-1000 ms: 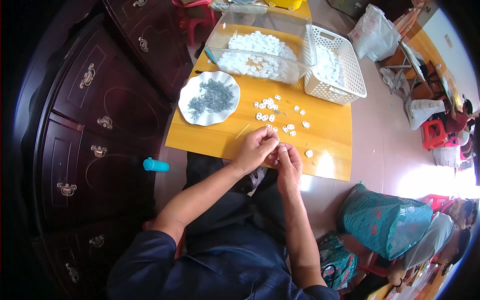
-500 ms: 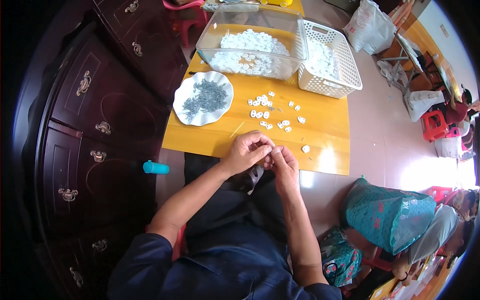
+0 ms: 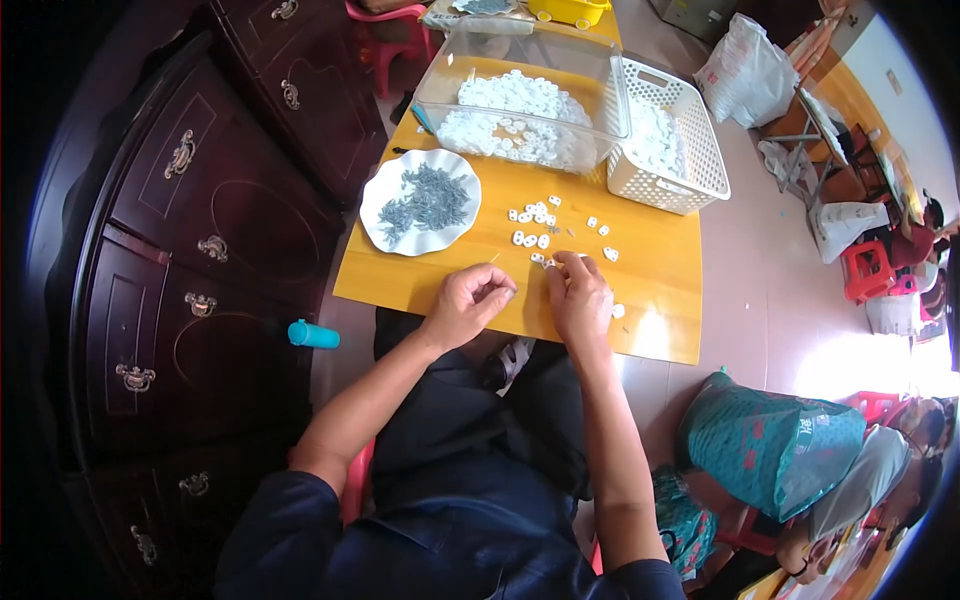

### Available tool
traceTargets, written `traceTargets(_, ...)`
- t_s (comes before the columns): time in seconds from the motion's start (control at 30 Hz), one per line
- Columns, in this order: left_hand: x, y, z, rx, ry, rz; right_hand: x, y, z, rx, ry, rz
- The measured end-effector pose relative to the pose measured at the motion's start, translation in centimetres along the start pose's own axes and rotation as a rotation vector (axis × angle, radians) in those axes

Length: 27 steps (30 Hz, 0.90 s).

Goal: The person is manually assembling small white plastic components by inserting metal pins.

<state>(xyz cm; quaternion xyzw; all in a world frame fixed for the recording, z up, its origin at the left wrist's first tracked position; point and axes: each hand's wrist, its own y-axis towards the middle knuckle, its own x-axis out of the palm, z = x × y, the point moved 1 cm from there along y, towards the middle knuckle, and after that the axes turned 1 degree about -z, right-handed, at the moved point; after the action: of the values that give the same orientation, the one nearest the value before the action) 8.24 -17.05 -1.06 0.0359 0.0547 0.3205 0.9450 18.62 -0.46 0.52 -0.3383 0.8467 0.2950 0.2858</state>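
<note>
My left hand is over the table's near edge, thumb and fingers pressed together. Whatever is between its fingertips is too small to make out. A thin yellow stick shows just beyond its knuckles. My right hand reaches over the table, palm down, thumb and forefinger apart at small white two-holed pieces. Whether it touches one is hard to see. More such white pieces lie scattered farther back. A white scalloped plate at the left bears a heap of small dark grey pins.
A clear plastic bin and a white perforated basket, both with many white pieces, stand at the table's far side. Dark wooden cabinets rise at left, a turquoise bottle nearby. Large teal bag and people at right.
My hands have parted from their meeting point. The right one has moved forward to the white pieces; the left has shifted slightly left, fingers still closed.
</note>
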Motion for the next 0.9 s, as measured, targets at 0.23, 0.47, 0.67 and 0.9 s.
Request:
traceTargets(0.23, -0.5, -0.1, -0.5, 0.005, -0.028, -0.006, 1.1, 0.6, -0.2, -0.023, -0.189, -0.004)
traceTargets(0.47, -0.3, 0.1, -0.6, 0.021, -0.035, 0.001, 1.3, 1.2, 0.3, 0.026, -0.221, -0.115)
traceTargets(0.67, -0.1, 0.2, -0.6, -0.004, -0.044, 0.004, 1.2, 0.0, 0.4, -0.038, -0.191, -0.060)
traceTargets(0.9, 1.4, 0.4, -0.1, -0.028, -0.093, -0.017, -0.4, -5.4, -0.3, 0.157, 0.449, -0.025)
